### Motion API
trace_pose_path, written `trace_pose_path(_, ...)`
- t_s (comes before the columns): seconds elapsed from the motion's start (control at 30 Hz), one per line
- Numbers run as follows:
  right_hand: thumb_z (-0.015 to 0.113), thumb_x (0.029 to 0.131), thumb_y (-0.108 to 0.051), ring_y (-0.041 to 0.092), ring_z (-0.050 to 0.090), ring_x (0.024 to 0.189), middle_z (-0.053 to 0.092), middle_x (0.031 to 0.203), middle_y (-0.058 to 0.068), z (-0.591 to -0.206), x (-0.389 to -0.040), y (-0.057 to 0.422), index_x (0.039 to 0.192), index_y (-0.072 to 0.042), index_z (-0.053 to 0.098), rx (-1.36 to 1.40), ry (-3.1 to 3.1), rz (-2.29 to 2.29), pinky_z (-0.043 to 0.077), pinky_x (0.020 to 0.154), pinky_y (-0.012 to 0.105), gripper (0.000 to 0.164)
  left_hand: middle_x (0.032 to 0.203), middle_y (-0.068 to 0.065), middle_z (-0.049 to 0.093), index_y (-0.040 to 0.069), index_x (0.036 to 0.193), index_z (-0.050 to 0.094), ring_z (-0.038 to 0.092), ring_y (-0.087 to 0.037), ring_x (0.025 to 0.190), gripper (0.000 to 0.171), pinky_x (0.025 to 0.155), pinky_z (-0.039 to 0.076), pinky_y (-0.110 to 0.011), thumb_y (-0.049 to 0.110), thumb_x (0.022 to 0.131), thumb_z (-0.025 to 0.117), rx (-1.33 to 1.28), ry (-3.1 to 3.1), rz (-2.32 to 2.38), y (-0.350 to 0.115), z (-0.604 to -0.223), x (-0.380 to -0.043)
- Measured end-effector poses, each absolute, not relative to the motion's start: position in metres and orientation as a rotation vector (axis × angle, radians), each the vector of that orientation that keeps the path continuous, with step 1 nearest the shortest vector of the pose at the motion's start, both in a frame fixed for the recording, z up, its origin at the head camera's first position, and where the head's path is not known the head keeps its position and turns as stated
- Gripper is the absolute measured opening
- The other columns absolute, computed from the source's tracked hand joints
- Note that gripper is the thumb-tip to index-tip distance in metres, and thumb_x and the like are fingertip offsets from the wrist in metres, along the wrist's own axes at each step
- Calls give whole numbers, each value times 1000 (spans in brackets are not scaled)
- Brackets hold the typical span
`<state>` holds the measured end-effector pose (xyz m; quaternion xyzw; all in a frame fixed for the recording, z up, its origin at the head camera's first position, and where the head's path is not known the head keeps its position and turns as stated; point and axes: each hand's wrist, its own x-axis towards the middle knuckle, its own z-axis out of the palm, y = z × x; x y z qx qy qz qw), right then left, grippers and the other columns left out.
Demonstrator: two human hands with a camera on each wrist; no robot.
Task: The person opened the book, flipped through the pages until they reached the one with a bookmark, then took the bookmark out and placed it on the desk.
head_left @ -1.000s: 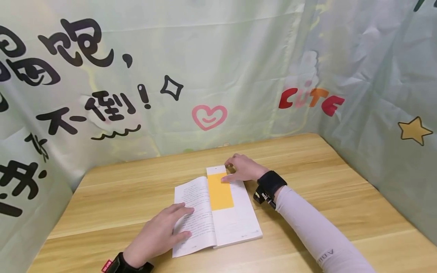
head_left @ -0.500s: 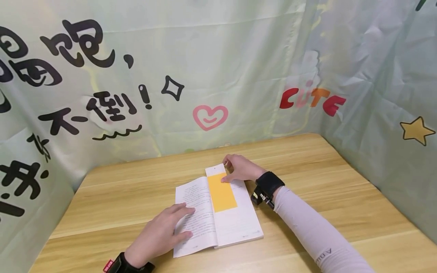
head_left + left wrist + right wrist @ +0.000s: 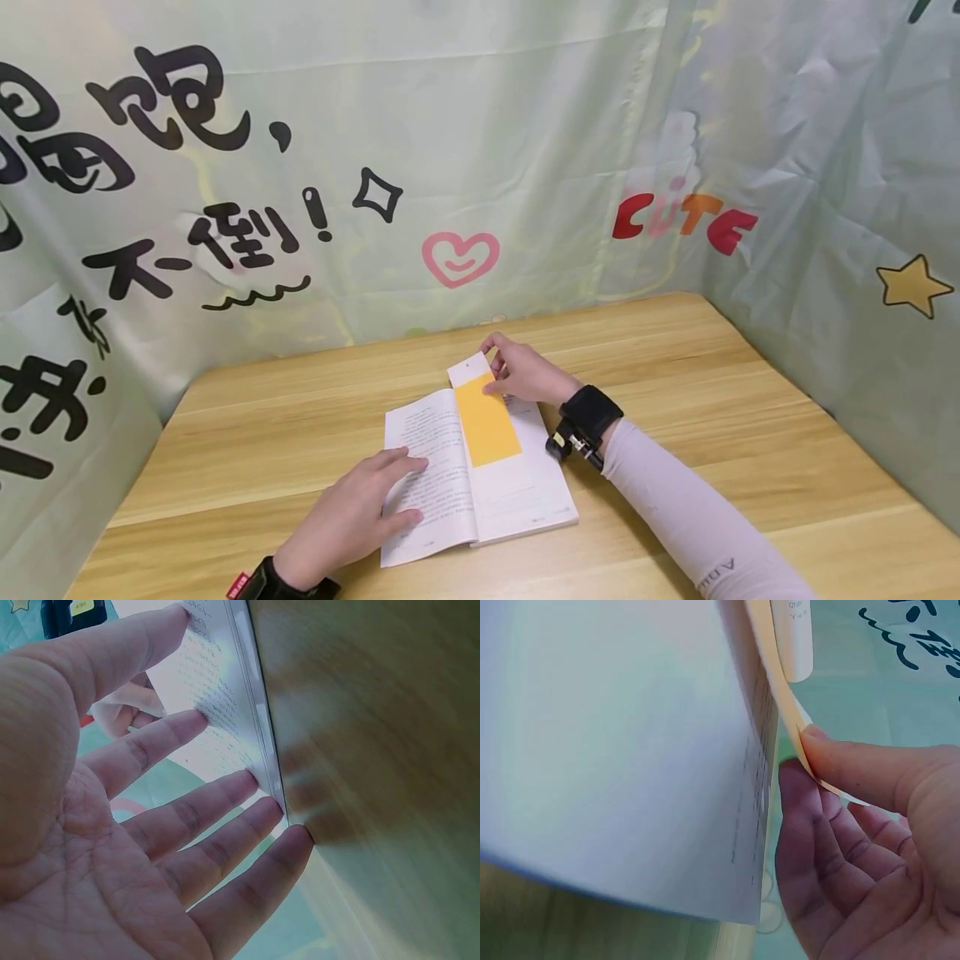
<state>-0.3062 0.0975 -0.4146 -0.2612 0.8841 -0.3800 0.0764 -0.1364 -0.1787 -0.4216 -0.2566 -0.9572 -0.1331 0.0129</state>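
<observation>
An open book (image 3: 521, 500) lies on the wooden table. Over its right page, near the spine, is a yellow bookmark (image 3: 487, 421) with a white top end and a small hole. My right hand (image 3: 531, 372) pinches the bookmark's upper right edge between thumb and fingers. From the right wrist view, the bookmark (image 3: 791, 720) bends up off the page, the thumb (image 3: 855, 761) against it. My left hand (image 3: 352, 512) rests on the left page (image 3: 427, 500) with its fingers spread. In the left wrist view, those fingers (image 3: 202, 814) reach to the page edge.
The wooden table (image 3: 300, 417) extends around the book on all sides. Behind and beside it hang pale green cloth walls (image 3: 525, 125) with printed lettering, a pink heart (image 3: 460, 260) and a yellow star (image 3: 913, 287).
The bookmark has turned slightly, and its upper end has lifted off the page in my right hand. The right hand has shifted a little to the left. My left hand stays on the page.
</observation>
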Motion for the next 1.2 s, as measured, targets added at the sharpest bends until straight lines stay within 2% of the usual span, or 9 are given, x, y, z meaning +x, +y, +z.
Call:
trace_pose_path(0.2,76,82,-13,22,58,62,54,87,11,-413,-305,99,126,-9,45,-688,2565,-1270,52,55,29,55,136,-11,51,20,132,58,49,-30,120,56,87,46,-51,42,82,72,-796,-2994,-419,-178,-421,-137)
trace_pose_path(0.6,74,84,-13,34,59,62,54,84,13,-404,-300,116,125,-12,44,-584,2513,-1393,54,60,41,52,134,-12,52,19,131,59,50,-31,119,55,87,46,-50,40,82,73,-804,-2961,-410,-178,-420,-135)
trace_pose_path(0.87,73,85,-13,31,60,64,54,84,14,-399,-302,132,128,-11,43,-589,2519,-1395,56,64,41,52,134,-12,52,20,131,59,50,-30,119,56,87,46,-50,41,82,73,-797,-2973,-403,-177,-421,-136)
trace_pose_path(1.0,72,86,-13,36,59,66,54,86,15,-394,-302,141,128,-10,43,-580,2506,-1416,54,66,47,51,134,-12,52,19,131,59,50,-31,119,55,87,46,-50,40,82,73,-797,-2967,-407,-177,-420,-135)
trace_pose_path(1.2,72,86,-13,31,58,64,54,87,16,-389,-301,161,129,-11,43,-567,2479,-1442,53,69,52,51,134,-13,52,19,130,60,51,-31,118,55,88,46,-50,40,82,73,-805,-2958,-401,-178,-421,-135)
